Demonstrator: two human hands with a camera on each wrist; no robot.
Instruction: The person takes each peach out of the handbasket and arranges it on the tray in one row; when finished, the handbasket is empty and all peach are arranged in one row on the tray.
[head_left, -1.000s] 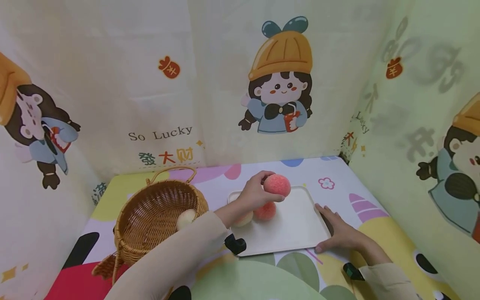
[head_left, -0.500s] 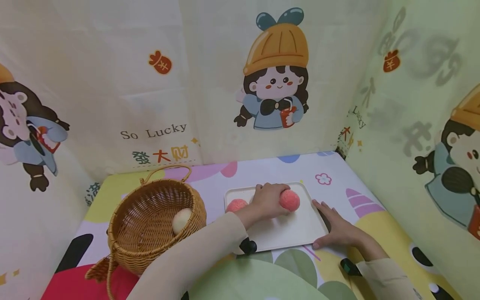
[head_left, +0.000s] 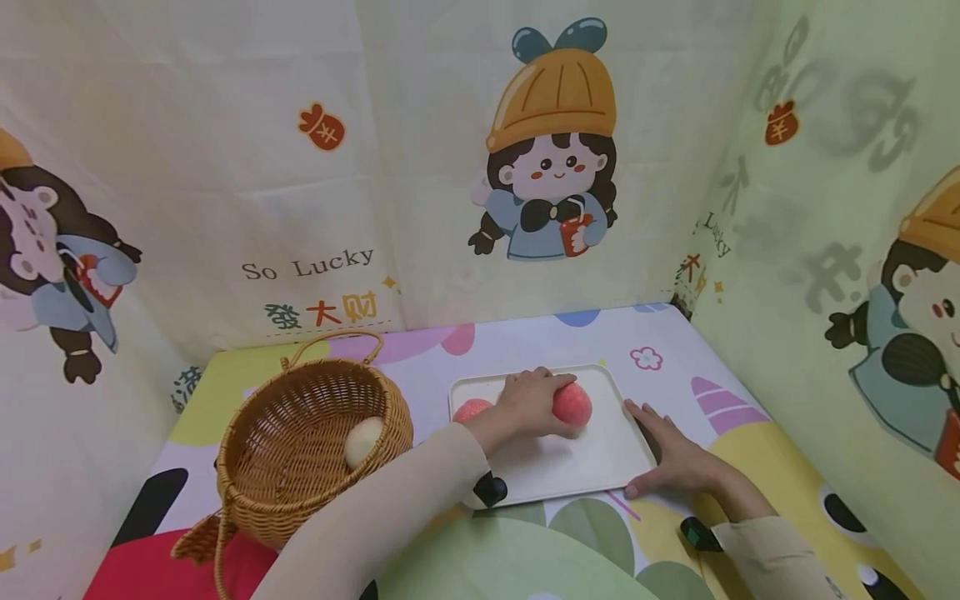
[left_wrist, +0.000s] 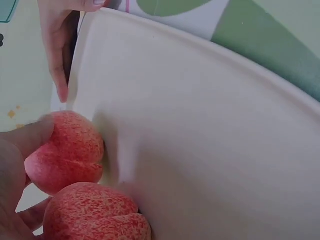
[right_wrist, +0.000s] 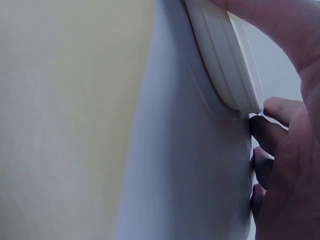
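A pink peach (head_left: 573,406) is gripped by my left hand (head_left: 528,405) over the white tray (head_left: 600,458). In the left wrist view the thumb lies on this peach (left_wrist: 67,155), and a second red-speckled peach (left_wrist: 97,215) sits right beside it, with fingers partly behind. Left of the wrist in the head view, part of another pink peach (head_left: 472,409) shows on the tray. My right hand (head_left: 678,462) rests against the tray's right edge, fingers spread along it and thumb at the near corner. The right wrist view shows its fingers (right_wrist: 280,110) touching the tray rim (right_wrist: 220,55).
To the left stands a wicker basket (head_left: 300,442) with a pale round fruit (head_left: 363,442) inside and a raised handle. Its near side is close to the left sleeve (head_left: 375,508). A patterned cloth (head_left: 420,375) covers the table, and printed curtains (head_left: 420,167) rise behind and beside it.
My left hand has carried the gripped peach from above the tray's left part rightward and lower, then shifted it slightly left. The right hand stays at the tray edge.
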